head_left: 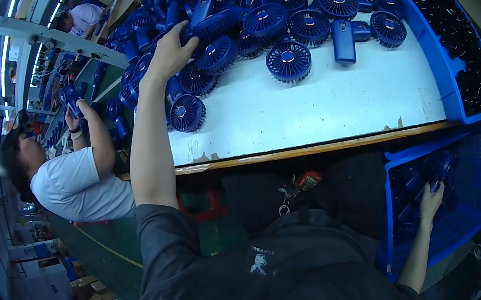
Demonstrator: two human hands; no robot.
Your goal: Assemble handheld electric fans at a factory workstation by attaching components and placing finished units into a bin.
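Many blue handheld fans with round slatted heads lie heaped on the white table. My left hand reaches into the left side of this heap, thumb and fingers apart, close against the fans there; its fingertips are partly lost among them. Down at the right, my right hand is inside a blue plastic crate, its fingers closed on a dark blue fan. More fans lie around that hand in shadow.
A blue tray full of small black parts stands at the table's right end. The worn wooden table edge runs in front of me. On the left, a co-worker holds a blue fan, near a metal frame post.
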